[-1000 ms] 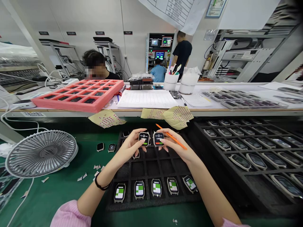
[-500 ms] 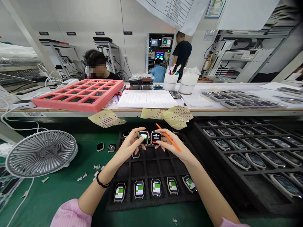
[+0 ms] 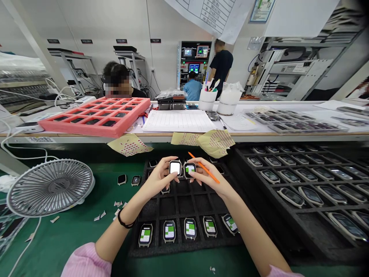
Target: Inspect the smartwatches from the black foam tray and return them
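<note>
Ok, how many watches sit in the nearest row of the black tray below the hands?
5 visible, along the near edge of the black tray: leftmost watch, second watch, middle watch, fourth watch, and rightmost watch, askew beside the right forearm, which may hide more.

So the left hand (image 3: 158,179) and right hand (image 3: 210,176) hide the backs of the left watch (image 3: 175,167) and right watch (image 3: 189,168), plus some far pockets of the black tray (image 3: 178,251) around 6 o'clock. Right watch's text is way too tiny to read, and a thumb covers its bottom edge. The dark foam tray (image 3: 318,231) between 3 and 4 runs off the right edge. Pink sleeves (image 3: 88,261) around 7:30 and 4:30 get chopped by the bottom, the hanging sheet (image 3: 213,17) past 12 by the top. Seated person (image 3: 121,75) at 10: pixelated, lower body behind the pink tray (image 3: 85,129).
</note>
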The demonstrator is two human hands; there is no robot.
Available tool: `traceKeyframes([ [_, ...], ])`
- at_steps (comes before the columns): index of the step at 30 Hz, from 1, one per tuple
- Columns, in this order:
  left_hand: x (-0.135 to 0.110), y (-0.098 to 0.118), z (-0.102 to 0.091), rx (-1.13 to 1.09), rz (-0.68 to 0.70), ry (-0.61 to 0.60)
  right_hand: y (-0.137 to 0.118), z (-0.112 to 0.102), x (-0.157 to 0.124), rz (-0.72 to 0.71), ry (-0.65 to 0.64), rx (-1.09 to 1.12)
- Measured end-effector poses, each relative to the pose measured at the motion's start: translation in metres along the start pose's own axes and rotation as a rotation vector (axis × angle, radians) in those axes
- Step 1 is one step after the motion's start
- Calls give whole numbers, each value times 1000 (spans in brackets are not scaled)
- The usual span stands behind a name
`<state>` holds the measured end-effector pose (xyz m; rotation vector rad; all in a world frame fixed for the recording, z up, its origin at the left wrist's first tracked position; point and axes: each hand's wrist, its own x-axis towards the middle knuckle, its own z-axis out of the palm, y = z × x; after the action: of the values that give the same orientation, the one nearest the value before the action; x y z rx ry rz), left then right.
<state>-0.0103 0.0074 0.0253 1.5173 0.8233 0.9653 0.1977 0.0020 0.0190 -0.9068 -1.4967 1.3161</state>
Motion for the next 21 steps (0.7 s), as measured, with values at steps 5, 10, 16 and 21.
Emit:
traceKeyframes([
  [5,0,1,1,34,-2,8,3,-3,1,-6,-18,5],
  [10,5,-3,0,46,-49,58,5,0,3,5,66,-29],
  [16,10,-7,0,42,-104,99,11,4,8,45,190,-46],
  [21,12,-10,-2,21,-94,73,8,5,8,52,163,-46],
])
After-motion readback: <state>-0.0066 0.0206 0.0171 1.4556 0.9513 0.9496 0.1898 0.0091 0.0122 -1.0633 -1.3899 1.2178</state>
